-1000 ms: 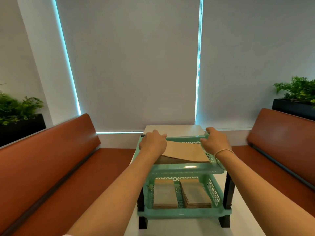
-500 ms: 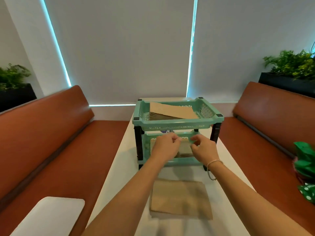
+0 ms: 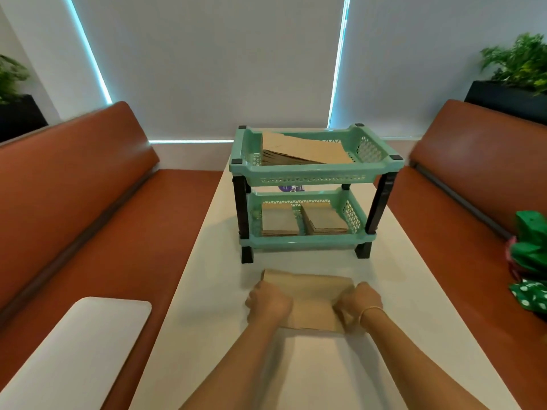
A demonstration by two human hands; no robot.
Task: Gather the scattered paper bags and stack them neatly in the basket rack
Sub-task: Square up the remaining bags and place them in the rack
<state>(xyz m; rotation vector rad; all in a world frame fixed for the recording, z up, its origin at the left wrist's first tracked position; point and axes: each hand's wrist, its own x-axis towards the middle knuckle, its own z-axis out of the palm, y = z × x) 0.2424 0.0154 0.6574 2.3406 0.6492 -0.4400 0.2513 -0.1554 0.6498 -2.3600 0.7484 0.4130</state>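
Lying flat on the near part of the counter (image 3: pixel 207 261), just in front of the basket rack (image 3: pixel 315 173): a stack of brown paper bags (image 3: pixel 310 303). Gripping its left edge with curled fingers, the left hand (image 3: pixel 268 304); gripping its right edge the same way, the right hand (image 3: pixel 359 301), a thin bangle (image 3: pixel 370 311) circling the wrist. Hard to tell how many bags sitting in the stack, and whether thumbs tucking under or over.

Likely risks from here: sagging in the middle when lifting by the two edges alone, letting the lower bags slide out and fan across the counter. Squeezing inward too hard, buckling or creasing the paper. Catching the far edge on the rack's front rim or a black post (image 3: pixel 241 220) while sliding in.

Already sitting in the top tray (image 3: pixel 310 170): a tilted pile (image 3: pixel 305 150), one end propped higher, so adding more there probably worsening the lean. Filling the lower tray (image 3: pixel 307 241): two small piles (image 3: pixel 305 221) side by side, leaving little spare room and low headroom under the top tray.

Further right on the seat, a green dotted bundle (image 3: pixel 529 261); on the near left seat, a white pad (image 3: pixel 74 347).
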